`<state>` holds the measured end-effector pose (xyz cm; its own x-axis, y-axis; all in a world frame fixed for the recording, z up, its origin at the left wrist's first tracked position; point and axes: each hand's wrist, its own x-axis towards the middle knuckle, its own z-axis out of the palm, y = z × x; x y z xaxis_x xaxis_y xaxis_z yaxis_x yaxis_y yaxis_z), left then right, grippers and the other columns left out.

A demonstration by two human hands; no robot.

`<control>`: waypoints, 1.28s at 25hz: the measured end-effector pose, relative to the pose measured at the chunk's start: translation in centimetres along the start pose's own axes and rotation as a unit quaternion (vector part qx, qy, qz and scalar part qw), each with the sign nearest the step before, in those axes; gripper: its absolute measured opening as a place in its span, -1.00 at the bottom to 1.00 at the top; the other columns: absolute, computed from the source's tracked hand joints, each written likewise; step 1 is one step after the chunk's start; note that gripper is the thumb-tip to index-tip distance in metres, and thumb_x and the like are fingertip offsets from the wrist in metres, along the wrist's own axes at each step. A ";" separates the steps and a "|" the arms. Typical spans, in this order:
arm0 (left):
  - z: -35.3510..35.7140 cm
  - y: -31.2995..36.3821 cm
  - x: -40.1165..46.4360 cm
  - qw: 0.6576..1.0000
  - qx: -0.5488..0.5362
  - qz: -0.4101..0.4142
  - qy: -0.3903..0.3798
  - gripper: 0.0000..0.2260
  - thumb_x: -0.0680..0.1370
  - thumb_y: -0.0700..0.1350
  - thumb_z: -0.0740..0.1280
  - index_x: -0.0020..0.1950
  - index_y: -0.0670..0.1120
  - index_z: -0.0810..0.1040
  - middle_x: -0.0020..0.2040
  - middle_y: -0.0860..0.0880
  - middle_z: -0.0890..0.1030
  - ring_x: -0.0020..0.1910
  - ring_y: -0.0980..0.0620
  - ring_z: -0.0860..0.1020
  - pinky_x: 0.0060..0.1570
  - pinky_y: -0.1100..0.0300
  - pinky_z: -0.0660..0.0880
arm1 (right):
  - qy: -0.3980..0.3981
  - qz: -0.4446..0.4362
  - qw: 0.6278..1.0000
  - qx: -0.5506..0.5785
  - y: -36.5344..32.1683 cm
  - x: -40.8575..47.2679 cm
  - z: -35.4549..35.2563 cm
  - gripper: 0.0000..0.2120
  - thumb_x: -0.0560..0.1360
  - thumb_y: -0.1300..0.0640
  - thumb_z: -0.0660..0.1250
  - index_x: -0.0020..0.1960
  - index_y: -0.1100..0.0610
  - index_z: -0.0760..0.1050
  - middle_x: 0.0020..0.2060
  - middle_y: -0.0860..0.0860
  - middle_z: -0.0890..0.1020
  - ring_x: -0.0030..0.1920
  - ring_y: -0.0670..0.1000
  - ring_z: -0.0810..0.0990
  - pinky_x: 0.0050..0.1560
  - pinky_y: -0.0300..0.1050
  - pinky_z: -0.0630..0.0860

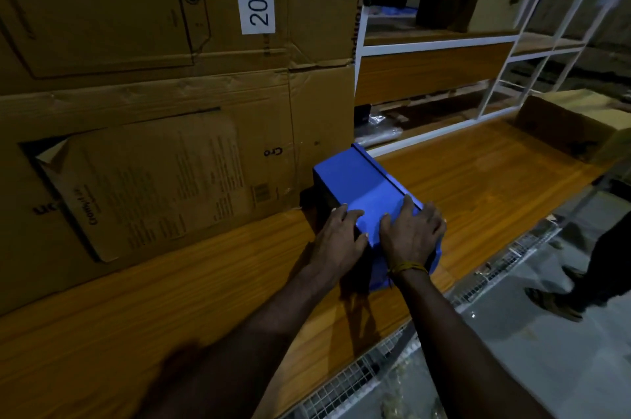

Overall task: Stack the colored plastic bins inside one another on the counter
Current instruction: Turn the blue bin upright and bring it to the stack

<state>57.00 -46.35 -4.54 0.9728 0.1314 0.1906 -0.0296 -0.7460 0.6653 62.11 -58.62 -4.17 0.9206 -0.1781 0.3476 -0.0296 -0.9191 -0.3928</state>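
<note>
While the counter [461,186] carries it near the front edge, just beside the big cardboard box [153,145], the blue bin [358,186] lies bottom-up, its long axis running from front edge to back. Both hands lie flat, fingers spread: left hand [341,234] on its near corner, right hand [411,234] on top. Press evenly so it seats straight.

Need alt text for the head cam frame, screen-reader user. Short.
Both hands, left hand and right hand, rest palms-down with fingers extended on a blue plastic bin lying overturned on a wooden counter. Stacked cardboard boxes, one labelled 2014, stand on the left; white shelving stands behind.
</note>
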 end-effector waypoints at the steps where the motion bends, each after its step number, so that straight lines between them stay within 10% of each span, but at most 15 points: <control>1: 0.4 0.0 0.1 1.000 0.007 -0.002 -0.006 -0.55 0.57 -0.06 0.31 0.45 -0.06 0.38 0.53 -0.15 0.27 0.54 -0.10 0.19 0.49 0.04 0.20 | 0.004 0.009 1.000 0.003 -0.1 0.3 0.0 -0.43 0.51 -0.02 0.33 0.45 0.16 0.35 0.38 0.34 0.36 0.39 0.37 0.30 0.43 0.26 0.15; 11: -2.5 -2.7 -2.4 0.997 0.065 0.012 0.045 -0.60 0.50 0.04 0.31 0.32 -0.03 0.52 0.25 -0.16 0.46 0.29 -0.17 0.45 0.26 -0.01 0.42 | 0.005 0.039 0.997 0.070 -2.3 -3.3 -0.6 -0.63 0.60 -0.09 0.23 0.30 0.09 0.48 0.23 0.25 0.49 0.23 0.32 0.39 0.21 0.23 0.31; 22: -13.7 -9.4 -12.2 0.983 0.135 -0.014 0.122 -0.59 0.63 -0.12 0.18 0.48 0.10 0.32 0.58 0.02 0.18 0.59 -0.06 0.05 0.49 -0.20 0.01 | 0.053 -0.148 0.974 0.163 -8.5 -16.2 -2.3 -0.72 0.54 -0.10 0.25 0.04 0.07 0.60 -0.05 0.16 0.59 0.05 0.27 0.49 0.01 0.18 0.41; 32: -20.0 -16.2 -24.6 0.971 0.167 -0.061 0.158 -0.84 0.52 0.01 0.38 0.09 0.10 0.60 0.01 0.04 0.60 0.10 -0.03 0.47 0.17 0.05 0.29 | -0.022 -0.118 0.985 0.124 -13.3 -28.6 -1.2 -0.84 0.48 0.02 0.42 0.05 -0.03 0.57 0.21 0.16 0.43 0.26 0.26 0.36 0.22 0.29 0.39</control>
<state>28.93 -24.44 -5.52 0.8440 0.3866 0.3718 0.2089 -0.8754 0.4360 35.72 -41.70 -7.85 0.9065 0.0516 0.4189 0.2793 -0.8175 -0.5037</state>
